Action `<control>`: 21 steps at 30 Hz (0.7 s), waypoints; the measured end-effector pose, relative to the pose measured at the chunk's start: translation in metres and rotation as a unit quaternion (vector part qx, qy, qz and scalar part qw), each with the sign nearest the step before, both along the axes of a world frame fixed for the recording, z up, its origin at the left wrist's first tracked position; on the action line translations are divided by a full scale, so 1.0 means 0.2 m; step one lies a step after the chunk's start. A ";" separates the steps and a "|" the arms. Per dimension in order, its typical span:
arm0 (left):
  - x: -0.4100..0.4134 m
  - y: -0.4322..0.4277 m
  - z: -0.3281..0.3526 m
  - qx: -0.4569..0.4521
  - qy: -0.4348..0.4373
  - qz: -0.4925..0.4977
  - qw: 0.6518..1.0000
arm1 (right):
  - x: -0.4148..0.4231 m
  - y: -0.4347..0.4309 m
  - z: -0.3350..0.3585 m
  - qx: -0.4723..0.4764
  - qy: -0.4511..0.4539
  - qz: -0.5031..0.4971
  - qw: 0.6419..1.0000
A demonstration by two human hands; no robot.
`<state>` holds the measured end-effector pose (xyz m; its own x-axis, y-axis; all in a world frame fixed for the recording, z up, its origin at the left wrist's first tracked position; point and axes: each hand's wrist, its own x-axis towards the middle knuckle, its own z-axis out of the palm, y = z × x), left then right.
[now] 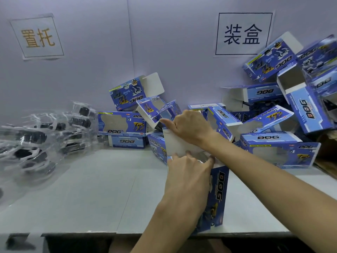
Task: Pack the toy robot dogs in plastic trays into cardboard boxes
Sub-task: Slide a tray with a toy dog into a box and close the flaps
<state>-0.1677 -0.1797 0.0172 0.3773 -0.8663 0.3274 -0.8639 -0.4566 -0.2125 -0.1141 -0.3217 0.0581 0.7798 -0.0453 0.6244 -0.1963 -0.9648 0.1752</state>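
Note:
A blue cardboard box [218,196] printed "DOG" stands on end near the table's front edge, its top open. My left hand [187,172] grips its upper end, fingers curled over the rim. A clear plastic tray edge shows inside the opening between my hands. My right hand [189,126] holds the box's white top flap [177,143] from behind. A pile of clear plastic trays [40,141] holding black toy robot dogs lies at the left.
Several open blue boxes [273,110] are heaped against the back wall from the middle to the right. Two paper signs hang on the wall [91,52]. The grey table [109,189] runs to its front edge below my arms.

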 end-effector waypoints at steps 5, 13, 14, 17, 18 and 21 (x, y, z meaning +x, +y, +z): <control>0.03 -0.02 -0.05 -0.020 0.022 0.004 1.000 | -0.09 -0.03 0.14 0.255 0.075 0.078 0.961; 0.24 0.03 -0.13 -0.148 0.047 -0.115 0.981 | -0.40 -0.03 0.19 0.328 0.281 0.124 0.893; 0.24 0.04 -0.15 -0.170 0.043 -0.135 0.975 | -0.42 -0.02 0.16 0.316 0.276 0.133 0.898; 0.25 0.06 -0.19 -0.234 0.036 -0.173 0.956 | -0.48 0.00 0.05 0.315 0.235 0.158 0.906; 0.27 0.07 -0.20 -0.252 0.038 -0.185 0.949 | -0.50 0.00 0.01 0.330 0.217 0.165 0.904; 0.28 0.08 -0.28 -0.308 0.003 -0.186 0.933 | -0.54 -0.01 -0.09 0.348 0.196 0.177 0.899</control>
<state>-0.1118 -0.1630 -0.0396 0.0921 -0.5857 0.8053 -0.9873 -0.1588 -0.0026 -0.2228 -0.3232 0.0405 0.9765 -0.0243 0.2140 0.0898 -0.8571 -0.5073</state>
